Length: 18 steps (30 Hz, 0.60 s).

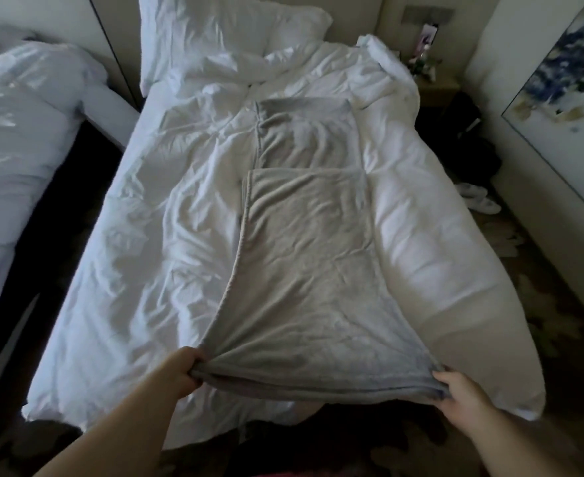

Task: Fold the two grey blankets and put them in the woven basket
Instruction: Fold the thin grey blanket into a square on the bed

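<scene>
The blanket lies lengthwise on the duvet, its near edge raised. The left hand has its fingers curled round the left corner; the right hand grips the right corner. A grey panel lies beyond; whether it is a second blanket cannot be told. The basket is not in view. Risk: an uneven pull skews the fold, and a slack grip drops a corner.

Bed carrying a rumpled white duvet, white pillow lying at eleven o'clock, grey blanket stretching along the middle, second grey layer lying just beyond it toward twelve o'clock
</scene>
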Tool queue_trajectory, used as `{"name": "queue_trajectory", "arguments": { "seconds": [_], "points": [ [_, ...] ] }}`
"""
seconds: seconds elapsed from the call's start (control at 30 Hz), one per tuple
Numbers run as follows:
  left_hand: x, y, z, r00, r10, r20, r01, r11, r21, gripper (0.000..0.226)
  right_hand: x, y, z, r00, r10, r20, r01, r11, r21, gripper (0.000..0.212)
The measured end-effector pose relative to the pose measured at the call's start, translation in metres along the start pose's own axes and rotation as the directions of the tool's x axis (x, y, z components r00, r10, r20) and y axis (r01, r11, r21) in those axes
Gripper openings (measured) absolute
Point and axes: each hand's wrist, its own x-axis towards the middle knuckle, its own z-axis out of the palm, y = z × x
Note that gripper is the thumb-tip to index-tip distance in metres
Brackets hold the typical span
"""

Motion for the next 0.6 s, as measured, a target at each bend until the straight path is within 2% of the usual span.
{"name": "queue_trajectory", "arguments": {
  "seconds": [0.1,0.2,0.3,0.37,0.47,0.53,0.6],
  "points": [
    [-0.023,-0.050,-0.015,0.999,-0.033,-0.019,0.033,0.999,0.018,0.028,-0.012,0.020,-0.039,0.998,0.057,-0.009,-0.057,0.998,-0.014,0.019],
    [-0.043,-0.105,-0.034,0.992,-0.123,-0.034,0.125,0.991,0.055,0.027,-0.026,0.046,-0.076,0.994,0.112,-0.014,-0.112,0.990,-0.088,0.017],
    [-0.066,-0.150,-0.044,0.982,-0.147,-0.120,0.158,0.984,0.086,0.019,-0.037,0.068,-0.110,0.987,0.157,-0.038,-0.161,0.977,-0.138,0.013],
    [-0.080,-0.170,-0.048,0.976,-0.055,-0.213,0.067,0.997,0.050,0.018,-0.047,0.078,-0.125,0.987,0.160,-0.033,-0.163,0.977,-0.138,0.011],
    [-0.100,-0.189,-0.057,0.930,0.117,-0.348,-0.148,0.987,-0.063,0.036,-0.066,0.084,-0.141,0.997,0.075,-0.019,-0.076,0.994,-0.074,0.012],
    [-0.114,-0.195,-0.063,0.905,0.228,-0.359,-0.286,0.951,-0.117,0.035,-0.079,0.081,-0.148,1.000,-0.013,-0.011,0.014,1.000,0.010,0.012],
    [-0.124,-0.197,-0.068,0.900,0.298,-0.317,-0.364,0.915,-0.173,0.032,-0.092,0.078,-0.156,0.996,-0.085,0.005,0.084,0.990,0.116,0.013]
  ]
}}
